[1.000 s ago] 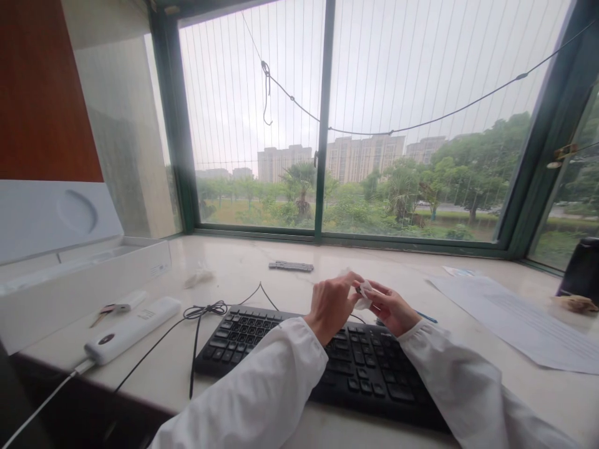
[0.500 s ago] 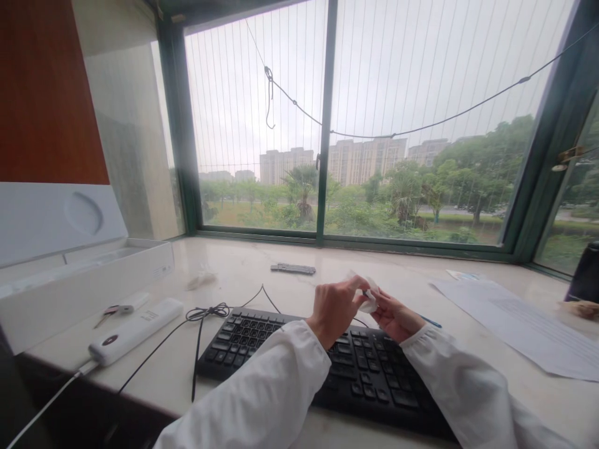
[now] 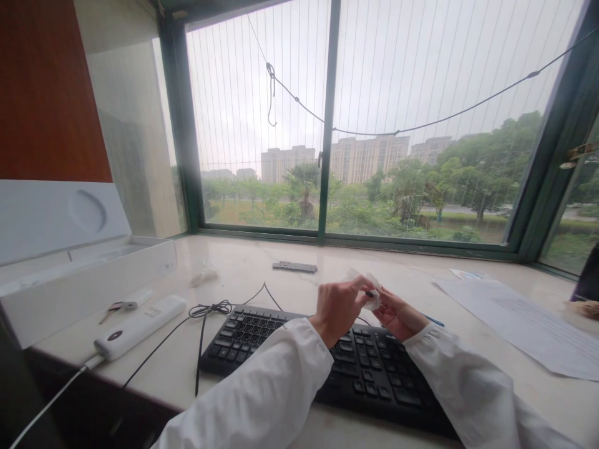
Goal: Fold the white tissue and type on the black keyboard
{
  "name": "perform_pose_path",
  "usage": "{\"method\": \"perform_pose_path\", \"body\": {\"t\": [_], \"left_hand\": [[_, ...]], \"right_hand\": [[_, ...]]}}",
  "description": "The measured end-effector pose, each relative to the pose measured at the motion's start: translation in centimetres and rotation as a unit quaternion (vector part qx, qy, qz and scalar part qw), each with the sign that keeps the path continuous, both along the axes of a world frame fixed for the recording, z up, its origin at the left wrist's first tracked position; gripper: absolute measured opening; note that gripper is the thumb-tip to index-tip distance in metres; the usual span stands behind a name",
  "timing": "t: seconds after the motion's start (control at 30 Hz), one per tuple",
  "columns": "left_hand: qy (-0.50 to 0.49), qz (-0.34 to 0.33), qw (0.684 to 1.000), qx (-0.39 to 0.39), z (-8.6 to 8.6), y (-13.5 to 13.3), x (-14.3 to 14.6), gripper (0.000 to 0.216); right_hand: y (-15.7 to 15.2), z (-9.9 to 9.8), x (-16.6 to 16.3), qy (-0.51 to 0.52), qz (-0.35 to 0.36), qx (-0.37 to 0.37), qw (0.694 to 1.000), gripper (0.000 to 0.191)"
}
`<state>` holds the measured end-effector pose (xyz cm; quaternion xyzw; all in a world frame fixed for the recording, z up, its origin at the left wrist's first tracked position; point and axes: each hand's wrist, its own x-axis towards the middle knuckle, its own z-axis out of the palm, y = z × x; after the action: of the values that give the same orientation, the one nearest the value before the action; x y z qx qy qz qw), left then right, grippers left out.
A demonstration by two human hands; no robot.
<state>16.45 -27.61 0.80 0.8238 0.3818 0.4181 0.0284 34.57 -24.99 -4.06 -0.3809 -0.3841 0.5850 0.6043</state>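
- Head view, far left: an open white box [image 3: 88, 277] sits on the pale surface [image 3: 262, 274], its lid leaning up against the wall.
- Just in front of the box lie a key [image 3: 115, 307] and a white power bank [image 3: 139, 327] with a white cable running off the near edge.
- A thin black cord [image 3: 206, 310], bundled in a knot, trails from the black keyboard [image 3: 299, 349] toward the near edge.
- Farther back, a crumpled bit of clear wrapper [image 3: 203, 274] and a flat grey strip [image 3: 294, 267] rest near the window.
- Left hand [image 3: 337, 307] hovers above the keyboard, its fingers pinched together on the near side of a small white wad of tissue [image 3: 369, 293].
- The tissue is held in the air between both hands, over the far edge of the keyboard, and seems wrapped about a small dark thing; what that is cannot be told.
- Right hand [image 3: 397, 313] meets the left, palm turned up, fingers curled closed under the tissue.
- Compared with a second ago, the hands have hardly shifted: the tissue has gone from spread and loose to more bunched at the fingertips, and the view has drifted slightly. I judge the rubbing or wrapping of the small thing to be mid-course, with the grip unchanged.
- A blue pen [image 3: 428, 320] peeks out beyond the right wrist.
- Printed sheets of paper [image 3: 524, 324] lie on the right, and a dark object [image 3: 590, 280] stands at the far right edge.
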Motion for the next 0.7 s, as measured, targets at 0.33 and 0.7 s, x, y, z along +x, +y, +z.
{"method": "perform_pose_path", "body": {"t": [0.33,0.7], "left_hand": [[0.027,0.004,1.000,-0.015,0.3,-0.6,-0.1,0.018],[0.029,0.011,0.999,-0.011,0.6,-0.6,-0.1,0.019]], "right_hand": [[-1.0,1.0,-0.8,0.023,0.039,-0.019,0.999,0.023],[-1.1,1.2,-1.1,0.061,-0.031,-0.010,0.998,0.039]]}}
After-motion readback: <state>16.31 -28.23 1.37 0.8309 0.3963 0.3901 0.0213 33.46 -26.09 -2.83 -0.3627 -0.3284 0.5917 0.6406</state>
